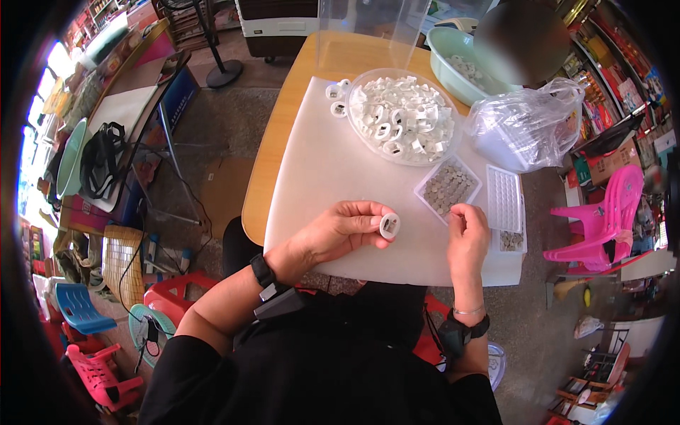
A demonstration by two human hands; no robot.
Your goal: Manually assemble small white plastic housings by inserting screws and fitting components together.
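My left hand pinches a small round white plastic part between thumb and fingers, over the white-covered table top. The part has a ring-like rim with something dark and metallic inside. My right hand is closed, fingertips together, at the near edge of a shallow white tray full of small silvery discs. Whatever those fingertips hold, if anything, is too small to make out. Beyond both hands stands a wide clear tub heaped with white plastic parts. Several similar white pieces lie left of the tub.
A white gridded tray lies at the right, over another holding small pieces. Behind it are a clear plastic bag and a pale green basin. A tall clear box stands at the back. Pink chairs stand right of the table.
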